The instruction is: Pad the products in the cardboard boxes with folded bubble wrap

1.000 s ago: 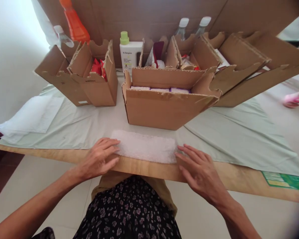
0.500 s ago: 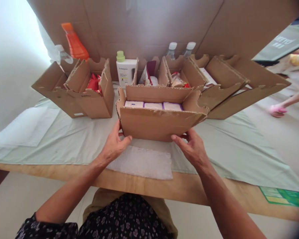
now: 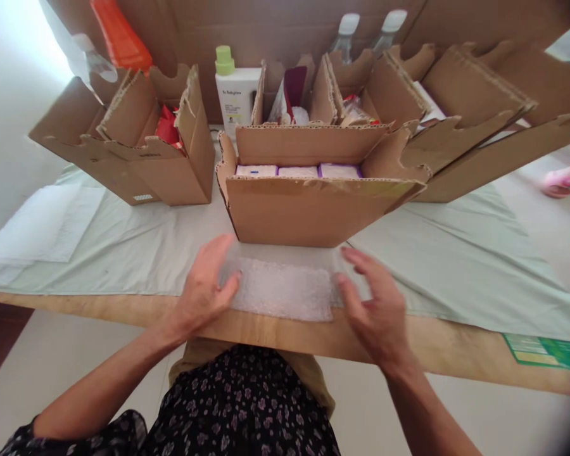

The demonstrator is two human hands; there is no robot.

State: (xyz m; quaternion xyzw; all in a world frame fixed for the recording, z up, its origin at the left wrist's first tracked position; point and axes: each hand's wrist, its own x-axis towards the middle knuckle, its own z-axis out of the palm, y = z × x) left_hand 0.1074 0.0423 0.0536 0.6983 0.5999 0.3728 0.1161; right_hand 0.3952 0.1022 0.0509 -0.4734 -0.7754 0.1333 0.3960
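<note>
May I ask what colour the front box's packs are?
White packs with purple edges, in the head view.

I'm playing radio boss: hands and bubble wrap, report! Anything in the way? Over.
Left hand, right hand at opposite ends of bubble wrap, grip unclear. Nothing lying on it. Open-topped cardboard box stands close behind.

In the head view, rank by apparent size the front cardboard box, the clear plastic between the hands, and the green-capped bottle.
Largest to smallest, as they look:
1. Front cardboard box
2. Clear plastic
3. Green-capped bottle
</note>
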